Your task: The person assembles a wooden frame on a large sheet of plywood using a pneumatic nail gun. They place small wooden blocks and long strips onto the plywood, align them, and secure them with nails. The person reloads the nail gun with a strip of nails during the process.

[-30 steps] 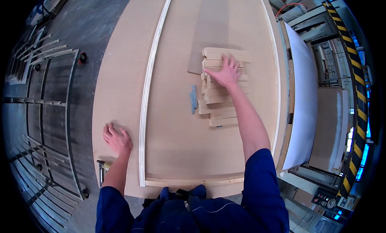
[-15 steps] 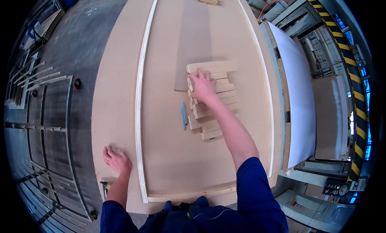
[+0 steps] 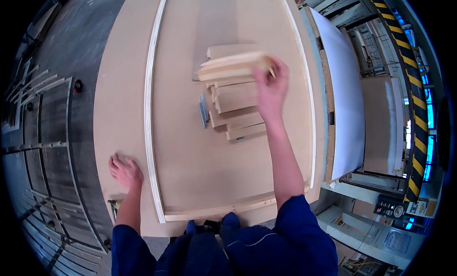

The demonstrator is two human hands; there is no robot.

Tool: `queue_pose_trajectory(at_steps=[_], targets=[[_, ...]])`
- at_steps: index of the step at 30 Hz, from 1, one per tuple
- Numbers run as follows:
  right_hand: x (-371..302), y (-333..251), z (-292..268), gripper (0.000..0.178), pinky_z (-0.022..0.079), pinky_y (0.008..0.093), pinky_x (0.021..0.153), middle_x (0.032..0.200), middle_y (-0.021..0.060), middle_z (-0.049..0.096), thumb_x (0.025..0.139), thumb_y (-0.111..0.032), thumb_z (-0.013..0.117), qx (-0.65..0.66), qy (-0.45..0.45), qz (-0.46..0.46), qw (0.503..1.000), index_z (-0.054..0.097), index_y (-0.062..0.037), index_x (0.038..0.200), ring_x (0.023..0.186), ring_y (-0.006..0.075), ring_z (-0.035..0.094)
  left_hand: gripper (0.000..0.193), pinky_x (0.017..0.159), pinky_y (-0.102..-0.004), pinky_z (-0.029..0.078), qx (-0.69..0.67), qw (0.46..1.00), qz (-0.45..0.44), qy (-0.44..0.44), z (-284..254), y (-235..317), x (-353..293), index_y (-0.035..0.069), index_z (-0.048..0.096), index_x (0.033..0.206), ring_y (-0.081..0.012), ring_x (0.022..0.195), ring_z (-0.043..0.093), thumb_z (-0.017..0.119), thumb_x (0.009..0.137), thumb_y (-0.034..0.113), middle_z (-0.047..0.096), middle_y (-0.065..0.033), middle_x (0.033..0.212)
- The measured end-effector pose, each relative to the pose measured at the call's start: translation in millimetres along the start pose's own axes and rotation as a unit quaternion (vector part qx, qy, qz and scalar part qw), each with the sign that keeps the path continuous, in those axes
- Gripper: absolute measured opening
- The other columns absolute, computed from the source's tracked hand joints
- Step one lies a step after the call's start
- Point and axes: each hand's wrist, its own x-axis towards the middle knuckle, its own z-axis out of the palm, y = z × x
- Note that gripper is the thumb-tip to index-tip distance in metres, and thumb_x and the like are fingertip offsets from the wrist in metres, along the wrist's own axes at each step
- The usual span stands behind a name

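Note:
My right hand is closed on the right-hand ends of a few light wooden strips, slightly smeared by motion. They are held over a pile of short wooden blocks lying on a large brown panel. Just left of the pile lie thin grey-blue strips. At the panel's left edge rests my left hand, fingers apart and slightly bent, with nothing in it.
Long pale rails run along the panel's left and right, joined near me by a wooden crosspiece. A metal rack stands left. To the right are a white sheet and machinery with a striped bar.
My right hand has taken hold of wooden strips from the pile and shifted to their right end. The view has moved, while my left hand still rests on the panel.

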Motion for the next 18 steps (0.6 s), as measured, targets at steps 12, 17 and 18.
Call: queue_pose_trajectory(at_steps=[12, 17, 18], targets=[[-282.8, 44.7, -78.1, 0.048, 0.062, 0.0453, 0.083, 0.122, 0.0129, 0.055, 0.102, -0.043, 0.061, 0.135, 0.12, 0.548, 0.817, 0.047, -0.007, 0.13, 0.104, 0.0266, 0.063, 0.057, 0.119, -0.0476, 0.027, 0.013, 1.0, -0.007, 0.003, 3.4, -9.6, -8.6, 0.009, 0.049, 0.144, -0.0311, 0.141, 0.039, 0.058, 0.096, 0.039, 0.045, -0.0148, 0.148], [-309.1, 60.8, -87.9, 0.057, 0.06, 0.0299, 0.062, 0.1, 0.0099, 0.063, 0.1, -0.056, 0.059, 0.015, 0.059, 0.596, 0.8, 0.054, -0.0045, 0.122, 0.082, 0.0191, 0.067, 0.058, 0.119, -0.0477, 0.027, -0.024, 0.999, 0.026, 0.029, 12.5, -23.8, -10.3, 0.009, 0.05, 0.143, -0.0315, 0.141, 0.039, 0.061, 0.093, 0.038, 0.044, -0.0158, 0.15], [-308.4, 64.8, -91.9, 0.058, 0.059, 0.0281, 0.06, 0.096, 0.0093, 0.064, 0.099, -0.058, 0.059, 0.002, 0.04, 0.61, 0.792, 0.056, -0.0039, 0.12, 0.077, 0.0172, 0.067, 0.059, 0.119, -0.0475, 0.028, -0.034, 0.998, 0.036, 0.035, 16.7, -29.0, -10.0, 0.009, 0.051, 0.143, -0.0318, 0.141, 0.04, 0.063, 0.093, 0.037, 0.043, -0.0163, 0.15]])
